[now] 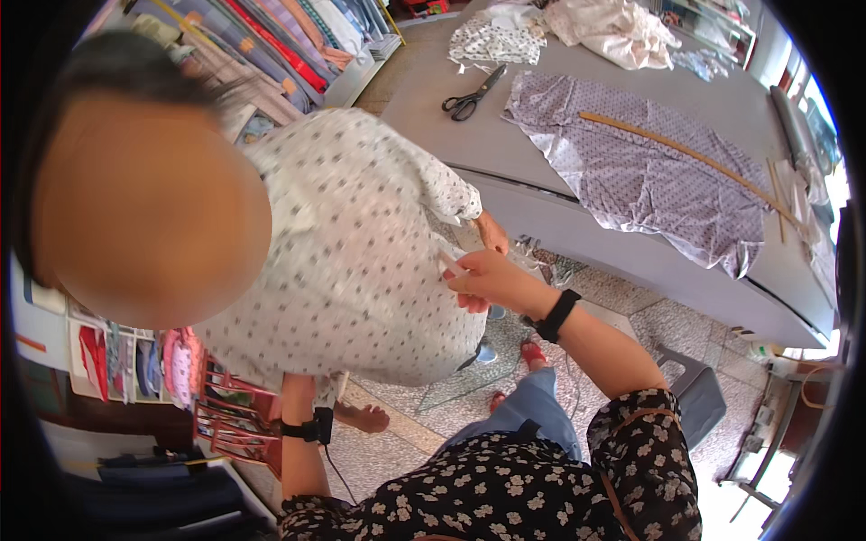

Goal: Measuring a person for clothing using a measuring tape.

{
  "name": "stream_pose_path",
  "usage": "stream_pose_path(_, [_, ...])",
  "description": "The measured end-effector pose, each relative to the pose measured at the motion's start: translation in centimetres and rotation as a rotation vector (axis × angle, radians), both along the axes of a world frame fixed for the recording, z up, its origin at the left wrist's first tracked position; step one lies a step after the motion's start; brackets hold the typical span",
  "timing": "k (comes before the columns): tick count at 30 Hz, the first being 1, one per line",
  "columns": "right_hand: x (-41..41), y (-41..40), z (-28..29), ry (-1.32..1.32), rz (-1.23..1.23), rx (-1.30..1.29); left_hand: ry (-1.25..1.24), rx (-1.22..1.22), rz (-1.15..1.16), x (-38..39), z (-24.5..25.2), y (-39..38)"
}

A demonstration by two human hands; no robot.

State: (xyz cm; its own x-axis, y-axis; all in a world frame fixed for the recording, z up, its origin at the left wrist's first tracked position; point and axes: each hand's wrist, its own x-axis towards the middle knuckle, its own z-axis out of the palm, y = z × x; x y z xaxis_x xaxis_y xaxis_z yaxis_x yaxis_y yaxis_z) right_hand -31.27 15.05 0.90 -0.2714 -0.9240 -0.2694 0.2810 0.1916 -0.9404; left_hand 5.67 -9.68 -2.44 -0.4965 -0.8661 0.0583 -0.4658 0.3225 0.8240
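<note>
Close before me stands a person in a white dotted blouse (352, 257). My right hand (477, 280) is at the blouse's side, fingers bent around a thin pale strip (452, 264), probably a tape or a fold of cloth. One hand of the other person (492, 233) hangs just beyond mine, and their other hand (365, 417) shows low beside the blouse. My left forearm reaches up to the blouse's lower edge; its hand is hidden under or behind the cloth.
A grey cutting table (419, 101) bears black scissors (473, 95), purple patterned fabric (609, 155), a wooden ruler (676, 149) and crumpled cloths (609, 30). A grey plastic stool (697, 399) stands at right. Red chairs (237, 412) and fabric shelves (365, 61) are at left.
</note>
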Motion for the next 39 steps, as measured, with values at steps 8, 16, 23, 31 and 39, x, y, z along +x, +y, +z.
stream_pose_path(8, [6.8, 5.2, 7.0, 0.483, -0.305, -0.046, 0.386, 0.380, -0.069, -1.6, 7.9, 7.2])
stream_pose_path(16, [17.8, 4.4, 8.3, 0.458, -0.276, -0.109, 0.367, -0.040, -0.198, -5.0, 7.9, 11.4])
stream_pose_path(23, [11.5, 5.6, 12.0, 0.130, -0.569, -0.294, 0.688, 0.049, -0.001, -4.8, 11.3, 10.6])
stream_pose_path(31, [6.1, 10.7, 17.9, 0.154, -0.476, -0.666, 0.392, -0.180, 0.016, -4.0, 7.4, 7.6])
stream_pose_path(39, [15.0, 9.6, 9.7, 0.354, -0.269, -0.104, 0.513, 0.226, 0.000, -3.1, 14.8, 14.5])
